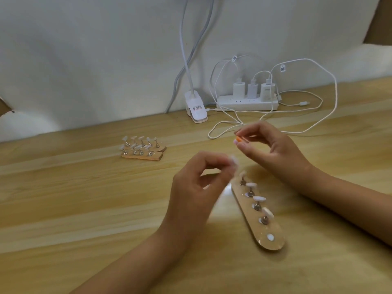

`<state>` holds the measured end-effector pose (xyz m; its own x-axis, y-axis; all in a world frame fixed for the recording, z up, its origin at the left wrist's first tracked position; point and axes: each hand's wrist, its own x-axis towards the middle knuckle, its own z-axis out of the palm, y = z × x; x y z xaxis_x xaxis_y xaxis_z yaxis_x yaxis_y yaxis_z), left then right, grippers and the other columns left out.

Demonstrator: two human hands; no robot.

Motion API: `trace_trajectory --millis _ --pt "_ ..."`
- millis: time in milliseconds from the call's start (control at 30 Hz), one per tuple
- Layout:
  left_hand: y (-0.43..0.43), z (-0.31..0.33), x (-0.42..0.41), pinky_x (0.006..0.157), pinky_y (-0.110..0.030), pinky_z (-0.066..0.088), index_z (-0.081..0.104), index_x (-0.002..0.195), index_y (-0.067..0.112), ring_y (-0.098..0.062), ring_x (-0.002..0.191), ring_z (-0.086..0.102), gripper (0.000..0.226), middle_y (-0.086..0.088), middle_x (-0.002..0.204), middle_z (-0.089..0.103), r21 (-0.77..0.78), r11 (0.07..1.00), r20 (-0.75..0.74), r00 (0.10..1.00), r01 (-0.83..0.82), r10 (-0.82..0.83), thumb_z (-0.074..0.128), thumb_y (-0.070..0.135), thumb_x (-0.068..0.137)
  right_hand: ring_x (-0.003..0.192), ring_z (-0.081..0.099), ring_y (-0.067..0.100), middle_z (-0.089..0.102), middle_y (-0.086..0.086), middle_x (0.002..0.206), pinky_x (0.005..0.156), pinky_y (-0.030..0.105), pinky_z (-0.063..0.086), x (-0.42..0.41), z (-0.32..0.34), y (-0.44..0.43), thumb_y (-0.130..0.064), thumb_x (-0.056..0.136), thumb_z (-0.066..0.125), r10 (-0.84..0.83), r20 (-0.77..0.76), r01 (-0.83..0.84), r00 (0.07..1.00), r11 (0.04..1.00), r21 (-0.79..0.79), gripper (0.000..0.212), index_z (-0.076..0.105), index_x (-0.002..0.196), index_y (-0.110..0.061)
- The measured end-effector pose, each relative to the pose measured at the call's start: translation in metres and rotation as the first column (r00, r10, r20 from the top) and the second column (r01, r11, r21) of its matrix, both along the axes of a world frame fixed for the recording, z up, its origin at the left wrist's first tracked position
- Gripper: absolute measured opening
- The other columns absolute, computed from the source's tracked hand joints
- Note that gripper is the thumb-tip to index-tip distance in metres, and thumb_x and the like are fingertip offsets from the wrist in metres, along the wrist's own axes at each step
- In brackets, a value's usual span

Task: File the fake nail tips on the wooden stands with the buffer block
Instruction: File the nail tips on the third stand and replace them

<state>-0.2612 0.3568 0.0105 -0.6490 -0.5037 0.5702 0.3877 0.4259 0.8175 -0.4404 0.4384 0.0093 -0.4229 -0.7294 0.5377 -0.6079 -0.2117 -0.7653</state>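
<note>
A long wooden stand (273, 240) lies on the table in front of me, with several metal pegs carrying white nail tips (259, 198); its nearest spot holds only a white pad. My left hand (197, 187) hovers over the stand's far end and pinches a blurred white nail tip (233, 161) between thumb and fingers. My right hand (269, 147) is raised just behind it and pinches a small orange and white buffer block (240, 139). Two more wooden stands (142, 155) with nail tips sit side by side at the far left.
A white power strip (248, 103) with three chargers lies by the wall, and its white cables (222, 128) loop over the table behind my right hand. A white clip lamp base (196, 109) stands to the left of it. The table is light wood (74, 198).
</note>
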Motion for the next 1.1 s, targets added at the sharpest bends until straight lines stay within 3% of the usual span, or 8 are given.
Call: trace_trajectory --millis 67,167,367,533,633,733,900,1100 --pt "0.011 -0.001 0.005 0.081 -0.03 0.053 0.071 0.089 0.013 -0.018 0.091 0.068 0.003 0.0 0.096 0.07 -0.448 0.892 -0.064 0.993 0.061 -0.1 0.07 0.01 0.089 0.088 0.061 0.018 0.064 0.006 0.09 0.089 0.029 0.048 -0.011 -0.001 0.001 -0.011 0.086 0.073 -0.045 -0.118 0.054 0.992 0.996 0.068 0.014 0.063 0.095 -0.009" --pt "0.023 -0.006 0.005 0.074 -0.031 0.05 0.074 0.081 0.007 -0.021 0.078 0.061 0.009 -0.005 0.088 0.066 -0.727 0.685 -0.042 0.993 0.047 -0.112 0.074 0.013 0.087 0.086 0.054 0.016 0.062 -0.002 0.087 0.085 0.031 0.04 -0.021 -0.01 0.001 -0.018 0.082 0.078 -0.065 -0.403 0.155 0.913 0.968 0.195 0.018 0.064 0.092 -0.011" --pt "0.022 -0.009 0.007 0.07 -0.004 0.027 0.069 0.071 0.014 0.0 0.068 0.031 0.02 0.007 0.061 0.051 -0.773 0.622 0.095 0.992 0.124 -0.08 0.076 0.024 0.087 0.129 0.038 0.023 0.047 0.002 0.137 0.109 0.037 0.029 -0.029 0.017 0.007 -0.045 0.086 0.068 -0.115 -0.601 0.382 0.791 0.859 0.339 0.06 0.048 0.138 -0.023" --pt "0.015 -0.013 0.007 0.077 0.005 0.025 0.071 0.075 0.019 -0.002 0.066 0.049 0.016 0.01 0.066 0.061 -0.732 0.651 0.203 0.976 0.202 -0.075 0.076 0.031 0.084 0.106 0.044 0.004 0.05 -0.016 0.11 0.091 0.024 0.037 -0.022 0.069 0.043 -0.047 0.086 0.058 -0.05 -0.582 0.303 0.811 0.888 0.347 0.039 0.057 0.121 -0.029" --pt "0.005 -0.013 0.013 0.06 -0.005 0.032 0.074 0.077 0.026 0.001 0.063 0.049 0.011 0.011 0.064 0.062 -0.722 0.653 0.274 0.961 0.228 -0.032 0.076 0.035 0.082 0.094 0.047 -0.002 0.051 -0.023 0.104 0.085 0.015 0.04 -0.008 0.078 0.073 -0.047 0.086 0.064 0.293 -0.538 0.237 0.79 0.664 0.709 0.021 0.051 0.102 -0.045" --pt "-0.002 -0.01 0.016 0.056 -0.009 0.031 0.073 0.071 0.023 0.003 0.057 0.037 0.011 0.009 0.056 0.055 -0.755 0.631 0.225 0.974 0.179 -0.008 0.074 0.027 0.081 0.101 0.042 -0.012 0.039 -0.028 0.11 0.092 0.012 0.038 0.015 0.058 0.103 -0.069 0.077 0.063 0.391 -0.389 0.228 0.834 0.398 0.889 0.04 0.04 0.103 -0.05" --pt "-0.013 0.0 0.011 0.047 -0.026 0.036 0.067 0.068 0.022 -0.008 0.048 0.042 0.021 0.004 0.054 0.055 -0.358 0.934 0.092 0.994 -0.018 0.054 0.058 0.028 0.086 0.106 0.033 -0.006 0.027 -0.028 0.109 0.096 0.02 0.032 0.067 0.028 0.101 -0.101 0.052 0.034 0.208 -0.598 0.412 0.774 0.551 0.725 0.084 0.031 0.116 -0.046" --pt "-0.039 -0.001 -0.003 0.043 -0.015 0.03 0.073 0.068 0.017 -0.004 0.044 0.039 0.031 0.005 0.046 0.046 0.288 0.944 0.037 0.987 -0.158 0.154 0.057 0.009 0.094 0.11 0.034 -0.001 0.031 -0.023 0.107 0.091 0.02 0.028 0.065 0.01 0.088 -0.068 0.081 0.038 0.101 -0.596 0.422 0.797 0.613 0.668 0.044 0.038 0.116 -0.041"
